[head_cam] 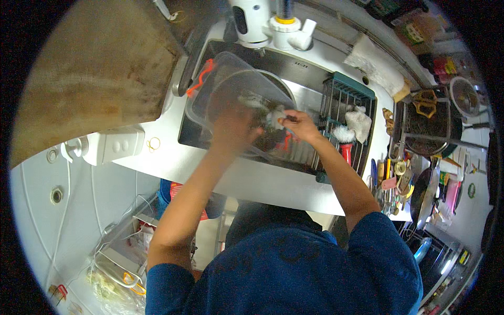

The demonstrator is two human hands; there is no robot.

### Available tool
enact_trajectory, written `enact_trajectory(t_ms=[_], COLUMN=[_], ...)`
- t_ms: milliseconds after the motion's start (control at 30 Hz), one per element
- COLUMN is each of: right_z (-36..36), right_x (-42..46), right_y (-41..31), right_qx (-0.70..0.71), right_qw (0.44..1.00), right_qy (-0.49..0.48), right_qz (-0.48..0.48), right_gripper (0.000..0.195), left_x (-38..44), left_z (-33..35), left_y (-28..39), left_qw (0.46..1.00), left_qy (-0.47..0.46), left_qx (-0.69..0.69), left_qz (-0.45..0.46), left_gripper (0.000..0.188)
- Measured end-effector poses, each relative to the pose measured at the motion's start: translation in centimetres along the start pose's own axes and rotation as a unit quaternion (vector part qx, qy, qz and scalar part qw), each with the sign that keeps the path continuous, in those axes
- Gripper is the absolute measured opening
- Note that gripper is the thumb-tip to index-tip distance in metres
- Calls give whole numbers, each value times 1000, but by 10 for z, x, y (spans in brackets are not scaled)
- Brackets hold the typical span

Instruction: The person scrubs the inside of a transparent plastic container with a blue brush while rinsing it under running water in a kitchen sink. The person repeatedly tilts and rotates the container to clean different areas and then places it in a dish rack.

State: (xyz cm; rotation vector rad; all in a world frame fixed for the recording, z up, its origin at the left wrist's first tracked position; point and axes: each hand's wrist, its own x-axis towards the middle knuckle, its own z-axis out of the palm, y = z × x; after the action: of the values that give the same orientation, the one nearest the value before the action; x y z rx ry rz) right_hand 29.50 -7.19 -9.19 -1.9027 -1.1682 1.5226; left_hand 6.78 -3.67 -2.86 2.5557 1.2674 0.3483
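A clear plastic container [197, 108] with orange-red handles [201, 77] sits tilted over the stainless-steel sink [315, 80]. The rim of a round metal basin [281, 80] shows behind it. My left hand [236, 124] is over the container, badly blurred, so its fingers and any hold cannot be made out. At the container's right side, my right hand [301, 125] pinches a small whitish piece with a dark part [278, 117]. Other pale and greenish matter [254, 100] lies near the hands, too blurred to name.
A green-ended wire rack [350, 84] spans the sink's right side, holding a red-handled brush [345, 147] and a white cloth [358, 124]. White faucet fittings [285, 33] stand behind. A large wooden board [98, 67] rises at left; utensils [393, 181] crowd the right counter.
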Motion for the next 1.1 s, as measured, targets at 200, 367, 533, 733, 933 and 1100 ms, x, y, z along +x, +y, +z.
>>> enact_trajectory(t_ms=[200,367,533,733,933,1100], right_z=[-30,-33,-59,-92,-90,-87], right_x=[-47,-75,-103,-140,-149,-147], right_y=[31,20,6,-8,-1,5], right_qx=[86,108,186,246,250,251], right_qw=[989,984,970,948,942,944], right_qy=[106,137,157,202,222,215], right_qz=[52,20,-15,-21,-5,-5], right_gripper=[51,40,26,26,26,29], left_x=[-8,4,19,35,52,58], left_z=[95,91,61,19,-10,-27], left_y=[30,47,61,54,26,17], left_qw=[934,925,955,979,968,928], left_qy=[-336,-329,-148,-122,14,-10], left_qx=[82,78,75,-87,-133,-370], left_qz=[91,172,246,142,212,-29], left_gripper=[33,18,20,20,10,8])
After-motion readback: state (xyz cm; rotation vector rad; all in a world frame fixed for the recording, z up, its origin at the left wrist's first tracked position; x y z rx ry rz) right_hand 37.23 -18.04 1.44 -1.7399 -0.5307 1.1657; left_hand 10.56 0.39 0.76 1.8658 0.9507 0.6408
